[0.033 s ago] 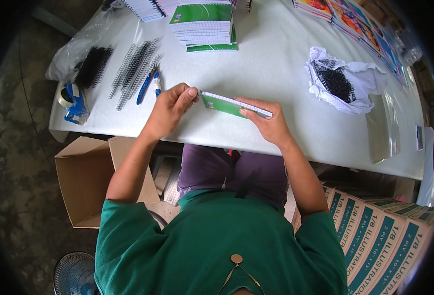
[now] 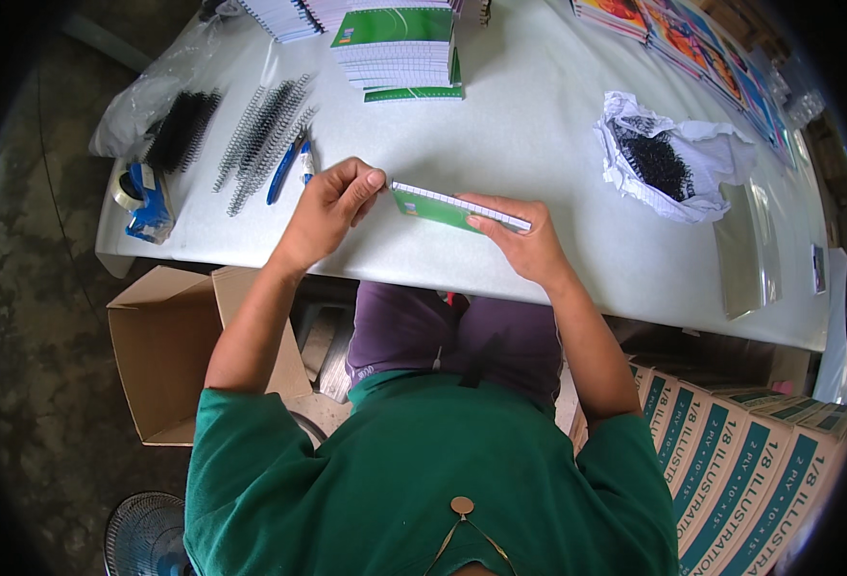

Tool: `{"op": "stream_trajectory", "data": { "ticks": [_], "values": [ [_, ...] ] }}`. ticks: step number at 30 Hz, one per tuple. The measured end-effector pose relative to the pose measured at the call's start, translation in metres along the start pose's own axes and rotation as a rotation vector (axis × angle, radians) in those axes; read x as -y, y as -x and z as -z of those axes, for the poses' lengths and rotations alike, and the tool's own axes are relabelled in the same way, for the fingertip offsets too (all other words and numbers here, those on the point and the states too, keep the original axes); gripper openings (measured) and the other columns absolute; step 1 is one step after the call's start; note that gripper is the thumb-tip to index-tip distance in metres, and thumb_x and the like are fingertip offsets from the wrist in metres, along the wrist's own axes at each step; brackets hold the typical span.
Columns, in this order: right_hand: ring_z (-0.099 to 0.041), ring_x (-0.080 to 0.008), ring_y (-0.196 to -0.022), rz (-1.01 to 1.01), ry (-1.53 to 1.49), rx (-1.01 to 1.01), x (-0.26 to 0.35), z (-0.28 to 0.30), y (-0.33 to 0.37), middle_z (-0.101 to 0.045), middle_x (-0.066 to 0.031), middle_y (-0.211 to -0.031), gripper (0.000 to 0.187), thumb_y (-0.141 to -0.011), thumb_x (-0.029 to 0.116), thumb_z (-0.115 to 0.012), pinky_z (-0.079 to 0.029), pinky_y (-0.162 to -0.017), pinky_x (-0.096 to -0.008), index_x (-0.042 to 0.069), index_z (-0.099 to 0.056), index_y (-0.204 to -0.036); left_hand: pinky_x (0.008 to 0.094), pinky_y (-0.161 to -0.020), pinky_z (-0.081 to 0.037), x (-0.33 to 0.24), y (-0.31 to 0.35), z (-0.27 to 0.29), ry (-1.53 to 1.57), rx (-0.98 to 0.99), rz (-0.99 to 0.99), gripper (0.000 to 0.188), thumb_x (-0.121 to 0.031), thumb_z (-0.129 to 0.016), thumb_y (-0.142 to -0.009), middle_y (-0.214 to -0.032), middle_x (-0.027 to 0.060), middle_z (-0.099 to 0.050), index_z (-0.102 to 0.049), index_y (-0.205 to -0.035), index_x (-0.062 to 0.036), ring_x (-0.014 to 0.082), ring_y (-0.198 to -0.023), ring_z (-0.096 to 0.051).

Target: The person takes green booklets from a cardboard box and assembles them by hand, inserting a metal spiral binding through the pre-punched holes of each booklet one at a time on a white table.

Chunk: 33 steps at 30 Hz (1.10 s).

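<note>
Over the table's near edge, my right hand [image 2: 521, 235] grips a small green notebook [image 2: 433, 209] by its right end, thumb on the cover. The notebook is tilted, and its white page edge with a row of marks faces up. At the notebook's left end, my left hand [image 2: 335, 204] is closed in a pinch, thumb against forefinger. Whatever the pinch holds is too small to make out. Left of that hand lie a blue-handled tool [image 2: 284, 173], a blue and white pen-like item [image 2: 306, 163] and several black spiral coils [image 2: 258, 134].
Stacked green notebooks [image 2: 395, 53] stand at the far middle of the white table [image 2: 529, 106]. Crumpled white paper [image 2: 625, 178] holds black coil scraps [image 2: 656, 161] at right. A tape dispenser [image 2: 150, 204] sits at left. An open cardboard box [image 2: 169, 350] and a fan [image 2: 145, 538] are below.
My left hand has risen very slightly, and the notebook's left end has dipped a little. My right hand keeps its grip.
</note>
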State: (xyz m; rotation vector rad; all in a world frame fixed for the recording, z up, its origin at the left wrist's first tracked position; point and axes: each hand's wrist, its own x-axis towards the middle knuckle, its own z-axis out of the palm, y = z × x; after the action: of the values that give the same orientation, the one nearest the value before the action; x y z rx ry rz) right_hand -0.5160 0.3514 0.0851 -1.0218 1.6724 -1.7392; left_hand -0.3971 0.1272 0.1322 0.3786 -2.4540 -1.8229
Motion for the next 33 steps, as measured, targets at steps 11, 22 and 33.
{"op": "stream_trajectory", "data": {
  "ticks": [11,22,33],
  "values": [
    [-0.063,-0.0137,-0.085,0.112,0.082,-0.022,0.000,-0.013,0.008,-0.067,-0.0112,-0.102,0.028,-0.084,0.001,-0.060,-0.049,-0.077,-0.0245,0.002,-0.062,-0.111,0.0370,-0.082,-0.040,-0.053,0.001,0.008,-1.005,0.169,-0.380,0.040,-0.017,-0.070,-0.073,-0.107,0.0072,-0.055,-0.056,-0.109,-0.0078,0.0250,-0.098,-0.052],
    [-0.064,-0.0266,-0.081,0.380,0.268,-0.119,-0.005,-0.041,0.023,-0.064,-0.0133,-0.104,0.042,-0.075,-0.009,-0.058,-0.051,-0.070,-0.0322,0.007,-0.060,-0.114,0.0607,-0.103,-0.003,0.079,0.057,-0.040,-1.202,-0.231,-0.685,0.086,-0.069,-0.048,-0.073,-0.142,0.0169,-0.030,-0.038,-0.133,-0.0076,0.0395,-0.133,-0.019],
    [-0.065,-0.0260,-0.088,0.491,0.386,-0.104,-0.004,-0.053,0.025,-0.064,-0.0129,-0.107,0.046,-0.069,-0.013,-0.059,-0.053,-0.074,-0.0324,0.003,-0.061,-0.111,0.0705,-0.095,-0.009,0.077,0.062,-0.045,-1.309,-0.270,-0.942,0.100,-0.077,-0.037,-0.073,-0.120,0.0345,-0.041,-0.044,-0.117,0.0119,0.0546,-0.121,-0.025]
  ]
}}
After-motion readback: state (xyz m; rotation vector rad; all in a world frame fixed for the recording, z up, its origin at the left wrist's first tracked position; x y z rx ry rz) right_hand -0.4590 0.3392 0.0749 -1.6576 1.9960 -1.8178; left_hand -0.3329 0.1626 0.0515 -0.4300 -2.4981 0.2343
